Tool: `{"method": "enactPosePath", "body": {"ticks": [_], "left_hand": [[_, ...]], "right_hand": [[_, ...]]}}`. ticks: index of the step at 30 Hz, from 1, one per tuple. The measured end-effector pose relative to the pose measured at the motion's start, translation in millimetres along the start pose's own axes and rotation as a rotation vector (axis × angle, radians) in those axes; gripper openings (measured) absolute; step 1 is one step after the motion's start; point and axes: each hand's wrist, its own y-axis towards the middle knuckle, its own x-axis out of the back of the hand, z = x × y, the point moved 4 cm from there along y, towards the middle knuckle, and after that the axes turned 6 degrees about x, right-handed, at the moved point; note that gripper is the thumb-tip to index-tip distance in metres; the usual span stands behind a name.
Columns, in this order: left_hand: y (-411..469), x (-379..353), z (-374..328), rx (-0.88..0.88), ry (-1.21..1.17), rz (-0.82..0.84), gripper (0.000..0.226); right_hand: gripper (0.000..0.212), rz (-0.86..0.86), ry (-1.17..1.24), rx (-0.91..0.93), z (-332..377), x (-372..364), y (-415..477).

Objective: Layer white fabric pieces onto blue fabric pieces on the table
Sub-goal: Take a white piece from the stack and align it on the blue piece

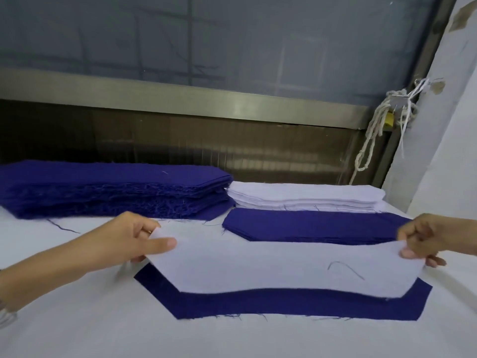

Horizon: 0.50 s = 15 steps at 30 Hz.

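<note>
2 pinches, left hand (124,241) and right hand (428,239), hold the white piece (284,264) lengthwise over the blue piece (284,303), offset toward the desk's (232,339) far edge.

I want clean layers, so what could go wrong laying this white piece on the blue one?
The white piece, pinched by the left hand and right hand, sags mid-span and could wrinkle on the blue piece. It sits offset, so edges may mismatch. The loose thread on it might stay.
</note>
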Motion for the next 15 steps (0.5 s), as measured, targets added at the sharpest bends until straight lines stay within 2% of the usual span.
{"method": "enactPosePath", "body": {"ticks": [8, 12, 15], "left_hand": [[-8, -20, 2, -0.043, 0.069, -0.005, 0.064], [-11, -24, 4, -0.077, 0.101, -0.054, 0.043], [-12, -26, 8, -0.088, 0.147, -0.092, 0.039]], "right_hand": [[0.026, 0.127, -0.015, -0.020, -25, -21, 21], [0.027, 0.131, -0.022, -0.034, -22, -32, 25], [0.029, 0.115, -0.056, -0.034, -21, -34, 24]]}}
